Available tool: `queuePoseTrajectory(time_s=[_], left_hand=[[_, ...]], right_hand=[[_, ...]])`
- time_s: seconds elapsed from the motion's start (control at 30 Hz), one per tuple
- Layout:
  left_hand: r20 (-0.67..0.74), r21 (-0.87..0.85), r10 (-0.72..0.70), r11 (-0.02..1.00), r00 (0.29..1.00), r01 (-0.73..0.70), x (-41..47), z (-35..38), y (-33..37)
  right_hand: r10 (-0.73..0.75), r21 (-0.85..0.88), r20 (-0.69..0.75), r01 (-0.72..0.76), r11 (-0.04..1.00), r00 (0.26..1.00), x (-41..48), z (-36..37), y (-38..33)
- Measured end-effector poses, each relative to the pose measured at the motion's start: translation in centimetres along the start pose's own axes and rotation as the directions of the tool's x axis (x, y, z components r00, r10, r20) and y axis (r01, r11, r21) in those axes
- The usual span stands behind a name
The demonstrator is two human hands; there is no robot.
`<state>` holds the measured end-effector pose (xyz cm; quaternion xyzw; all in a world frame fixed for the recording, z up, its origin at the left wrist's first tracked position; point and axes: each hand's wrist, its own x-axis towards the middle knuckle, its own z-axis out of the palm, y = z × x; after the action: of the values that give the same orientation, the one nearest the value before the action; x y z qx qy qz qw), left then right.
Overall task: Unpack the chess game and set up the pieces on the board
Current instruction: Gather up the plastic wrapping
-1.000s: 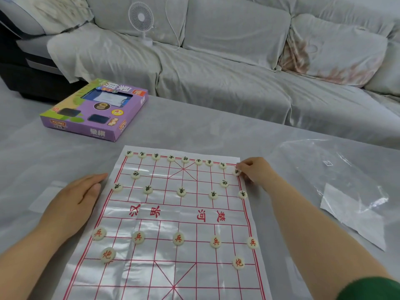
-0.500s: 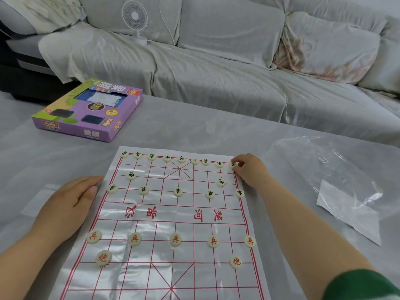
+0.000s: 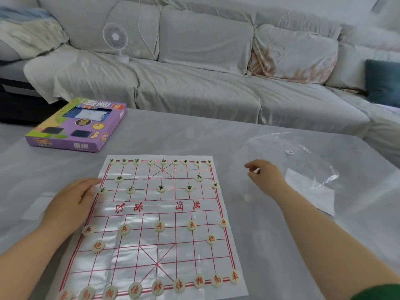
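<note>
- We see the board, a glossy sheet with a red grid, lying flat on the grey table, just in front of the person.
- Dark-lettered pieces fill the far rows and red-lettered pieces the near rows. Each one sits on a line crossing.
- The left hand rests palm-down on the board's left edge with its fingers straight, so it grips nothing. Its fingertips lie just beside the leftmost dark soldier, and we cannot tell whether they touch it.
- The right hand hovers off the board's right side with its fingers loosely curled toward the thumb, and we see nothing held in them.
- The pieces nearest that hand are the far-right corner piece and the right-edge dark soldier. Both sit to its left — clear of the fingers.
- A purple game box sits at the table's far left, well apart from the board.
- A clear plastic bag lies crumpled to the right, partly beneath the right forearm.
- Beyond the table stands a covered sofa — with a small white fan on its seat.
</note>
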<state>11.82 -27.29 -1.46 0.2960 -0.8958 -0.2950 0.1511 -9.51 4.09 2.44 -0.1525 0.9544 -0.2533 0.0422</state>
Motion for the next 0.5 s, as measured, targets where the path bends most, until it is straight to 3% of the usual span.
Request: queuePoseTrajectory(time_s=[0.17,0.3,0.5], left_hand=[[0.023,-0.003,0.160,0.987,0.987,-0.160,-1.1,1.3,7.3],[0.114,-0.090,0.279,0.959,0.954,-0.270,-2.5,4.4,14.0],[0.336,-0.104,0.401,0.915,0.853,-0.389,-4.2,12.2,21.7]], right_hand=[[0.154,0.097,-0.131,-0.141,0.985,0.979,-4.5,-3.2,5.8],[0.367,0.225,-0.325,-0.305,0.925,0.872,-7.7,-3.6,10.9],[0.396,0.099,-0.303,-0.385,0.918,0.867,-8.6,-3.4,16.4]])
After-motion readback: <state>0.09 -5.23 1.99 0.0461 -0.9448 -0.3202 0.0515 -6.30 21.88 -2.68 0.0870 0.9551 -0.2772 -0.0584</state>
